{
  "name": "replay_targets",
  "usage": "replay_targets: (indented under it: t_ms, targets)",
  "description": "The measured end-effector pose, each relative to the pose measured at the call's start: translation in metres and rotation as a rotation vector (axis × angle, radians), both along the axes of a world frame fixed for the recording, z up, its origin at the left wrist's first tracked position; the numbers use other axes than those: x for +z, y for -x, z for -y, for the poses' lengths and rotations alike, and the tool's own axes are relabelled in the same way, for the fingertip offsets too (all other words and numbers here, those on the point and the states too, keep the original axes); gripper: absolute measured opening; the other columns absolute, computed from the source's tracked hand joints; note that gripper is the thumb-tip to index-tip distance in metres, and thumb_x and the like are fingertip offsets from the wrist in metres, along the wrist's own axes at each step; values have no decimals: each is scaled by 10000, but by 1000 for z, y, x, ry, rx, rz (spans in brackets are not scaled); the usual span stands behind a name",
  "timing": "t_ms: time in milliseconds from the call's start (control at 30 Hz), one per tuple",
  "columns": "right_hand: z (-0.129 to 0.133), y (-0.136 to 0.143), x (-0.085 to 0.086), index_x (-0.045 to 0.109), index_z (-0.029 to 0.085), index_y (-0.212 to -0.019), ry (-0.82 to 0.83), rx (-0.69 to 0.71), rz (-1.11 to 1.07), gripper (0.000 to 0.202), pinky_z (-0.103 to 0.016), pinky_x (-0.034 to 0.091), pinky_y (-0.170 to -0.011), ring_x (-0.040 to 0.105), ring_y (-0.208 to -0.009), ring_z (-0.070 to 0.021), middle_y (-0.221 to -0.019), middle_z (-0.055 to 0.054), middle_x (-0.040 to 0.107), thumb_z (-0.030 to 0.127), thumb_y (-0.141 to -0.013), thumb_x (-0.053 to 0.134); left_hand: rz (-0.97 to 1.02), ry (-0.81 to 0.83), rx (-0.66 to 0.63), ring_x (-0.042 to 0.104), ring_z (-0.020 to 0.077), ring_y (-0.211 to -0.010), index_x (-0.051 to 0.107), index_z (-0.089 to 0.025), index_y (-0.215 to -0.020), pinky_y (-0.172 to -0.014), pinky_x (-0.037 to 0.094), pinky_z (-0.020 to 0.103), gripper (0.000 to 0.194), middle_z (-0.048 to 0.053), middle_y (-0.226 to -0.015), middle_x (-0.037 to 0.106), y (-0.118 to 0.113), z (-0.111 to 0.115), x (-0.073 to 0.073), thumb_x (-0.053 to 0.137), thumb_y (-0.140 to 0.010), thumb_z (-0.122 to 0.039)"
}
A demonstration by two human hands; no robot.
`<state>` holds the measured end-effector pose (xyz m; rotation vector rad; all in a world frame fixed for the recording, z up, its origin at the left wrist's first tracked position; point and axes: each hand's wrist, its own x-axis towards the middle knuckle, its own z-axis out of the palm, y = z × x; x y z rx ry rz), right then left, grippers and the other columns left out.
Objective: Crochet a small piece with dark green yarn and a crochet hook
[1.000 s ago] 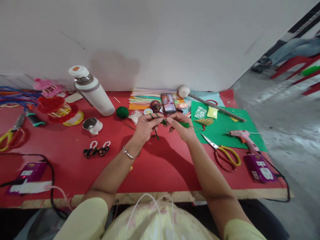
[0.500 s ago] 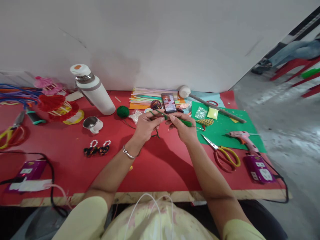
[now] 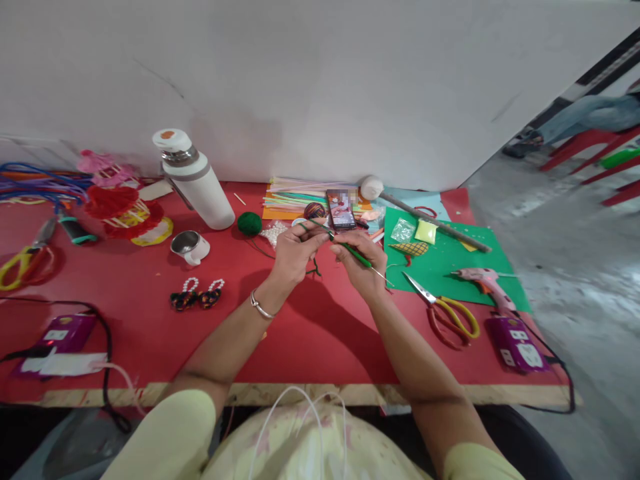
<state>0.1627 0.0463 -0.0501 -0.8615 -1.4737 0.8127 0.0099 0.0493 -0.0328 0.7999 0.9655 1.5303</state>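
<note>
Slim metal-shafted tool with bright-green handle (image 3: 359, 257), just nearside of black rectangular smartphone (image 3: 341, 210), gripped in right hand (image 3: 365, 261); long axis slants from left hand (image 3: 293, 257) down toward right wrist. Left fingers pinch dark-green yarn strand (image 3: 321, 226); round dark-green yarn ball (image 3: 249, 223) left of smartphone.

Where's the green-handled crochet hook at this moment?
In the head view, the crochet hook is slightly right of centre, held in the right hand, just below the phone.
</note>
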Motion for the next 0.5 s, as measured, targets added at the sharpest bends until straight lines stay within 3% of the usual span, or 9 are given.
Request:
replay_targets:
  t_ms: [133,333,500]
  targets:
    - [4,1,0,807,305,-1041,67,11,-9,202,-358,636,-737,743,-842,-201,-1004,-43,787,451,-903,791,-11,-13,35,402,25,-463,824,-168,-978,-430,278,189,378,-25,-683,680,-2,1,1,915,-620,-243]
    - [9,9,0,746,269,-1030,185,0,-125,315,-346,652,-693,769,-756,-195,-886,-24,796,519,-855,826,-59,-42,126,407,32,-472,824,-170,-981,-444,310,194,355,-24,-689,693,-8,3,-1,897,-645,-257]
    - [8,17,-10,730,261,-1006,184,-67,-207,346,-317,633,-626,761,-689,-183,-794,-1,775,523,-820,857,-24,-35,113,384,23,-441,811,-159,-1012,-434,302,196,384,-46,-647,667,-13,4,-6,904,-661,-286]
